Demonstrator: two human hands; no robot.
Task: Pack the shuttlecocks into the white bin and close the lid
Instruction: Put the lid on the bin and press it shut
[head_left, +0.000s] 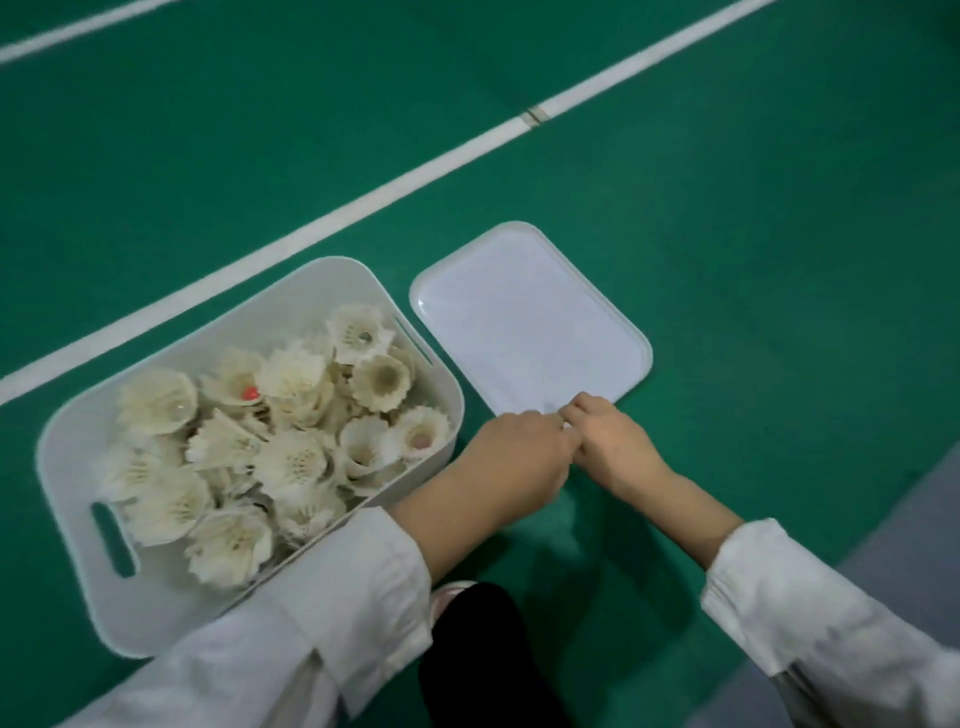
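The white bin (78, 467) stands on the green floor at the left, filled with several white feather shuttlecocks (291, 457). Its lid (524, 317) lies flat on the floor just to the right of the bin. My left hand (524, 441) and my right hand (608, 431) meet side by side at the lid's near edge, fingers curled over it. Whether they grip the edge or only touch it is hidden by the knuckles.
White court lines (363, 202) run diagonally across the green floor behind the bin and lid. A grey strip of floor (909, 530) lies at the lower right. My dark trouser leg and a shoe (457, 597) are below the hands.
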